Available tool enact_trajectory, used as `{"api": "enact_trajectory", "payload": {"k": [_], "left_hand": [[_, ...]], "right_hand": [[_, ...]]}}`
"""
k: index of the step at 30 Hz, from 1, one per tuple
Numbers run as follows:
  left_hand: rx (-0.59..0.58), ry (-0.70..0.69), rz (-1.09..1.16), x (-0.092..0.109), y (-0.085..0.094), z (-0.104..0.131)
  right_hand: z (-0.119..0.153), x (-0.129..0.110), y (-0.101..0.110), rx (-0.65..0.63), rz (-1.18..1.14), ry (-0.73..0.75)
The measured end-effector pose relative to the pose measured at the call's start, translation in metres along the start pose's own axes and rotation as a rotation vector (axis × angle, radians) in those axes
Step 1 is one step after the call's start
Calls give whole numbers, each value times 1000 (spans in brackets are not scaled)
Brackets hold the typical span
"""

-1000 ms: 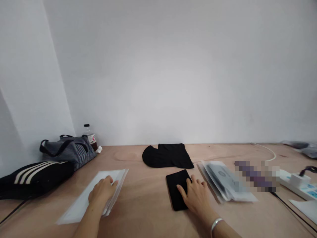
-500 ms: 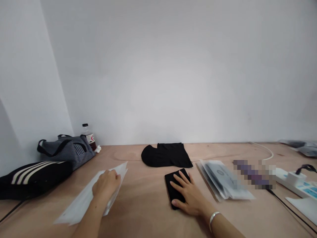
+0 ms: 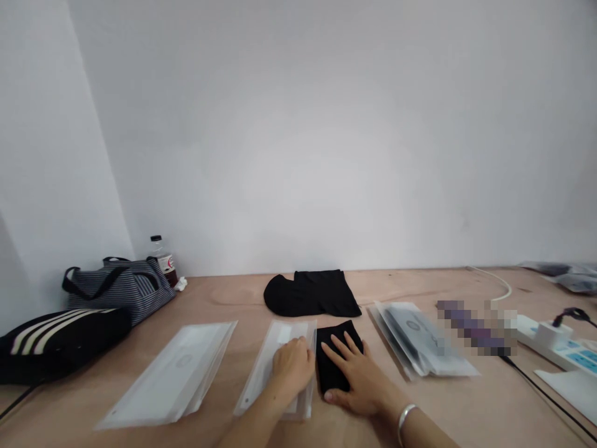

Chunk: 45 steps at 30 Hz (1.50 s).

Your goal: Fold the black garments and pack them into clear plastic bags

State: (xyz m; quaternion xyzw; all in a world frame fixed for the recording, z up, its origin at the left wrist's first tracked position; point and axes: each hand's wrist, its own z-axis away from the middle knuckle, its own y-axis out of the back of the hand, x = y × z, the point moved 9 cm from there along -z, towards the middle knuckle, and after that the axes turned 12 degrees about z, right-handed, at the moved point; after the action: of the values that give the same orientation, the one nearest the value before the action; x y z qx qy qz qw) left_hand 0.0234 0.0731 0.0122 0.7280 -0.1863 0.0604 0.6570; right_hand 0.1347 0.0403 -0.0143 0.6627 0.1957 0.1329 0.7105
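My left hand (image 3: 293, 367) is closed, knuckles up, on a translucent plastic bag (image 3: 261, 375) lying just left of a folded black cloth (image 3: 329, 373); whether its fingers pinch the bag is hidden. Spread fingers of my right hand (image 3: 357, 376) press flat on that black cloth. Further left lies a stack of similar translucent bags (image 3: 175, 367). Behind the hands, a larger black cloth piece (image 3: 317, 294) with a rounded left end is spread out. To the right sit filled translucent bags (image 3: 415, 336) with dark contents.
At the left are a black striped bag (image 3: 69, 339), a striped handbag (image 3: 140, 286), a bottle (image 3: 165, 264) and a crumpled tissue (image 3: 181, 284). A blurred-out item (image 3: 471, 326) with a cable and a white power strip (image 3: 578, 354) lie at the right.
My left hand has moved right from the bag stack, and a single bag now lies beside the folded black cloth. My right hand stays on that cloth, which has shifted slightly right.
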Motion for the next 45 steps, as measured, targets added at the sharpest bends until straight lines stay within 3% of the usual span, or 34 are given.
{"api": "enact_trajectory", "payload": {"k": [3, 9, 17, 23, 27, 32, 37, 45], "left_hand": [[10, -25, 1, 3, -5, 3], [171, -146, 31, 5, 6, 5], [72, -94, 214, -14, -21, -12], [75, -70, 256, -10, -26, -10], [66, -110, 282, -4, -27, -4], [55, -139, 284, -3, -28, -3], [64, -94, 272, -7, -30, -4], [91, -51, 336, -10, -24, -7]], "right_hand": [[1, 2, -1, 21, 6, -36], [-1, -2, 3, 102, 57, 3], [-5, 3, 6, 115, -12, -111], [-2, 4, 11, 201, -186, -222], [1, -11, 15, 178, -147, -133], [-2, -14, 37, 263, -54, 31], [-17, -18, 17, 155, -14, 178], [-23, -16, 2, 81, -2, 119]]}}
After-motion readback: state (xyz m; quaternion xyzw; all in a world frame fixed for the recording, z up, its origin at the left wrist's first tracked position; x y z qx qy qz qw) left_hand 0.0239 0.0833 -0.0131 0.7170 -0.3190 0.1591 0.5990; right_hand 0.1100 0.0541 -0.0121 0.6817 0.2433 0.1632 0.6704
